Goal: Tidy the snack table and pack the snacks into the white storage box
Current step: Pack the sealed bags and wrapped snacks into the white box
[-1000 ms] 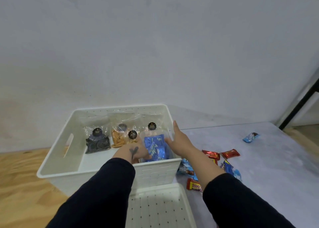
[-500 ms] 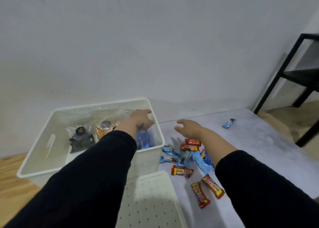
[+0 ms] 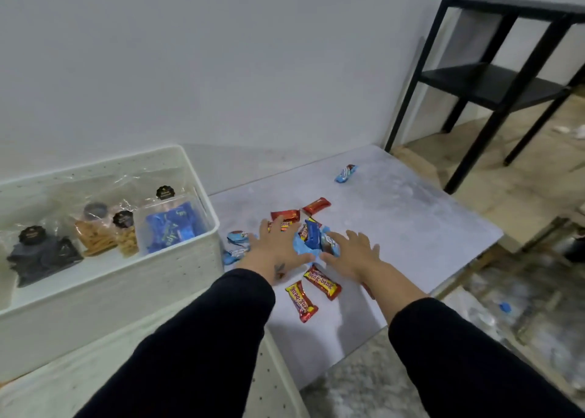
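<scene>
The white storage box (image 3: 193, 278) stands at the left, holding a blue snack pack (image 3: 172, 228), clear bags of orange snacks (image 3: 98, 237) and a dark bag (image 3: 41, 256). To its right, a heap of red and blue wrapped snack bars (image 3: 311, 237) lies on the grey table (image 3: 411, 228). My left hand (image 3: 275, 246) lies flat on the heap's left side, fingers spread. My right hand (image 3: 351, 253) lies flat on its right side, fingers apart. Neither hand grips anything. Two red bars (image 3: 321, 283) lie near my wrists. One blue bar (image 3: 345, 173) lies alone at the far side.
A white perforated lid (image 3: 272, 383) lies in front of the box under my left arm. A black metal shelf (image 3: 493, 82) stands past the table's right corner. The wall runs close behind the box and table. The table's right edge drops to a cluttered floor.
My left hand came out of the box and both hands moved right onto the heap of bars. The view swung to the right.
</scene>
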### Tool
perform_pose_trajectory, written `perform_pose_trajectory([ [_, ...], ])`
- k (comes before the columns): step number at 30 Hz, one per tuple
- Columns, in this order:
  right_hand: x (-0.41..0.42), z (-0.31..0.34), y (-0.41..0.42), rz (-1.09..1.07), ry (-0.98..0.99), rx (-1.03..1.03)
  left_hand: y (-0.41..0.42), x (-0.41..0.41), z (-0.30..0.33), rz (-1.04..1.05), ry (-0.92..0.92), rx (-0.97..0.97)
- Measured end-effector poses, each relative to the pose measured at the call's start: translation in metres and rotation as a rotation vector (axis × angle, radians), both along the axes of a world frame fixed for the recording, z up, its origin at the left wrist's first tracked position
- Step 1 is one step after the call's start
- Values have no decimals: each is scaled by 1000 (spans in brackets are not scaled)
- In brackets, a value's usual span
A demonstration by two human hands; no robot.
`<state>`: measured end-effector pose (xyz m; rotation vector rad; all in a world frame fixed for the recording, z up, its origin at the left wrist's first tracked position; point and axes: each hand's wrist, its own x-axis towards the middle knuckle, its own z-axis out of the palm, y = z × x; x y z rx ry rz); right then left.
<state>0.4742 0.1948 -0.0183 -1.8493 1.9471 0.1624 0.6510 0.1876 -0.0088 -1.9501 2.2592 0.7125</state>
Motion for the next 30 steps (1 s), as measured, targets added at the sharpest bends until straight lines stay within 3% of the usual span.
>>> perform_pose_trajectory([
  [5,-22,-50,19,3,-22,-5,30,0,-64,44,-143,-9],
  [11,-16,-79,-15,146,-9,-236,14,13,-84,179,-192,-201],
  [18,-9,-83,-83,518,-33,-413,-34,22,-91,244,-279,-244],
  [23,-4,-94,-107,541,-94,-621,-40,26,-105,206,-238,-519],
  [30,3,-90,-113,484,-166,-592,-50,12,-105,177,-204,-654],
])
